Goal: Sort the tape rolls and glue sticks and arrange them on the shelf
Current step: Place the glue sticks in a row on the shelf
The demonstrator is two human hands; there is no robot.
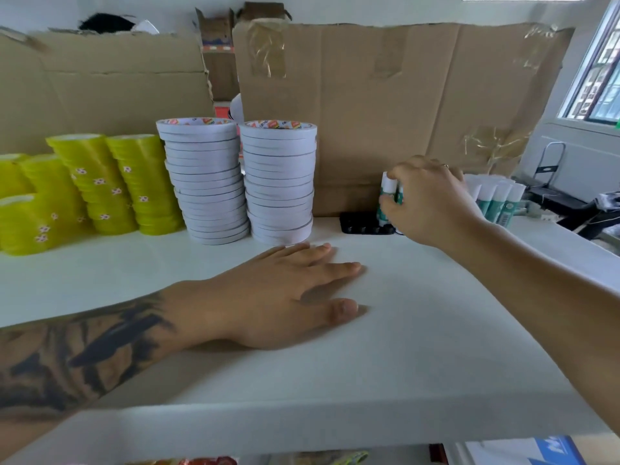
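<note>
Two tall stacks of white tape rolls (278, 182) stand at the back middle of the white shelf (402, 330). To their left are several stacks of yellow tape rolls (100, 186). My right hand (432, 203) grips a few white-capped green glue sticks (389, 193), upright above a black tray (362, 224) at the back. More glue sticks (496, 199) stand in a row to its right, partly hidden by the hand. My left hand (285, 293) rests flat on the shelf, fingers straight, holding nothing.
Brown cardboard sheets (385, 105) line the back of the shelf. A window (600, 82) and a black folding trolley (553, 182) lie off to the right. Coloured packets (208, 460) show on a lower level beneath the shelf's front edge.
</note>
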